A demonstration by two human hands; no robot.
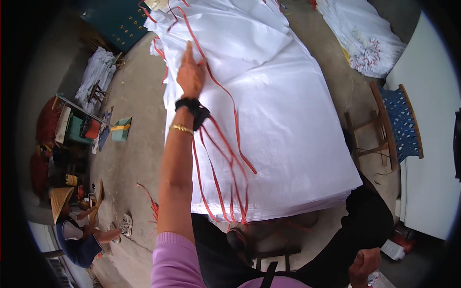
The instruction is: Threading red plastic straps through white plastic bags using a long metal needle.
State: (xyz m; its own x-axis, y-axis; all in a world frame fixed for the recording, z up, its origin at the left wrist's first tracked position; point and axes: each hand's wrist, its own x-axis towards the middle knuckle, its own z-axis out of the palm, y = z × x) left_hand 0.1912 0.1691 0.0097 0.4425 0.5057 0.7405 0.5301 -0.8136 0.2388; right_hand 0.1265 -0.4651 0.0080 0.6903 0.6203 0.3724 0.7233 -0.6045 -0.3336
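We see left hand (190,72) flat, fingers together, on far-left part of white sack stack (283,120); red ties (225,163) lie loose near edge. Right hand (365,264) low, closed on small item.

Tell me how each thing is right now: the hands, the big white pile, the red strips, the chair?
left hand: stretched out, flat on the white sacks, fingers open.
right hand: low by the hip, closed on a small thing, unclear what.
white sacks: stacked flat.
red strips: loose, trailing over the stack's near edge.
wooden chair: upright, unoccupied.
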